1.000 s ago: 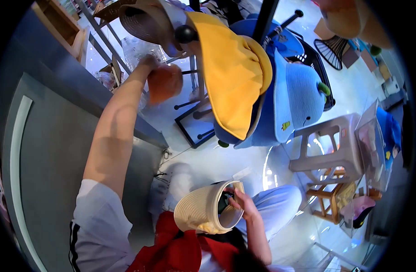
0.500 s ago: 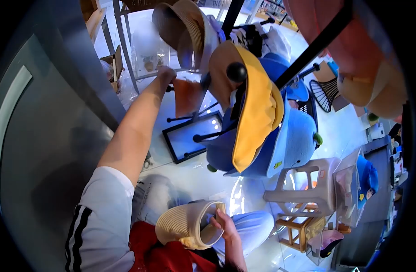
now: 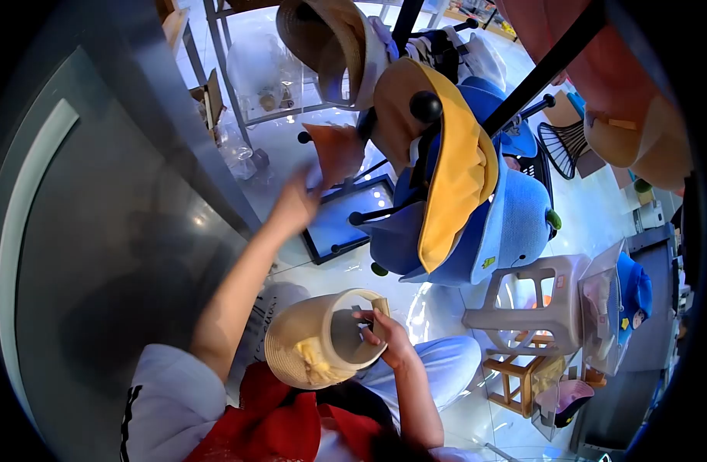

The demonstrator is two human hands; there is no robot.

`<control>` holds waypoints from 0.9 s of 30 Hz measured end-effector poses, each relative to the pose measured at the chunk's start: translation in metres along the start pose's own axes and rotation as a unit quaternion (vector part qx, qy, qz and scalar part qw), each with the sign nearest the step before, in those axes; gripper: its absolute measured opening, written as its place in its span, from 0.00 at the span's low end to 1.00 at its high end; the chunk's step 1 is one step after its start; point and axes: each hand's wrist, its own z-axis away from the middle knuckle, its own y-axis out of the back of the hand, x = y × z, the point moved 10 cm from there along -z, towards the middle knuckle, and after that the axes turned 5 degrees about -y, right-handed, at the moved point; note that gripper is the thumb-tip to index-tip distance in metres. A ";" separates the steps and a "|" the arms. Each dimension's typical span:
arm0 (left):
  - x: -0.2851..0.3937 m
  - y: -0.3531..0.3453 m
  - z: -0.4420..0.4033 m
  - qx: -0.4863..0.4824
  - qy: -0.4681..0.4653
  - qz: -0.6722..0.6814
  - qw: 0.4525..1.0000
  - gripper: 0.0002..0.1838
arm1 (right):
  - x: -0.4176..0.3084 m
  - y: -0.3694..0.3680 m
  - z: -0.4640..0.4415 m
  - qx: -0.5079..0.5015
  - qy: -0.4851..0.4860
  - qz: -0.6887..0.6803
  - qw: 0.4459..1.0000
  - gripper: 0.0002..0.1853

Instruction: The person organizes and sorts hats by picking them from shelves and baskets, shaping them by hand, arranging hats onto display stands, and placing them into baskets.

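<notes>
My right hand (image 3: 396, 343) grips the band end of a cream straw visor (image 3: 288, 343) with a yellow bow, low in the centre. My left hand (image 3: 295, 204) is raised, blurred by motion, just below an orange-brown hat (image 3: 336, 154) on the rack; its fingers are smeared, and whether they touch the hat is unclear. Right of that hat hang a yellow hat (image 3: 457, 169) and a light blue hat (image 3: 515, 215) with a green knob. Above them is a beige straw hat (image 3: 361, 54).
A black rack pole (image 3: 542, 69) crosses the upper right, with ball-tipped pegs below. A grey plastic stool (image 3: 553, 300) and a small wooden stool (image 3: 515, 385) stand at right. A grey metal panel (image 3: 130, 231) fills the left. Pink hats (image 3: 630, 92) hang at upper right.
My left hand has come down from the orange-brown hat's top to its lower edge. The straw visor in my right hand has risen and turned, showing more of its bow.
</notes>
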 end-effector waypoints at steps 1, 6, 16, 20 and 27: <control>-0.005 -0.021 0.043 -0.124 0.051 0.023 0.991 0.23 | -0.004 -0.009 0.001 -0.009 -0.002 0.030 0.999 0.20; -0.009 -0.047 0.245 -0.389 0.412 0.470 0.677 0.25 | -0.028 -0.038 -0.004 -0.029 0.063 0.156 0.985 0.21; 0.031 0.049 0.145 0.000 0.358 0.706 0.611 0.08 | -0.102 -0.097 0.061 0.096 0.461 0.270 0.840 0.26; 0.077 0.053 0.105 -0.260 0.139 0.861 0.414 0.11 | -0.131 -0.147 0.075 0.001 0.544 0.379 0.749 0.27; 0.074 0.066 0.004 -0.056 -0.024 0.674 0.736 0.14 | -0.167 -0.174 0.025 0.048 0.529 0.470 0.705 0.13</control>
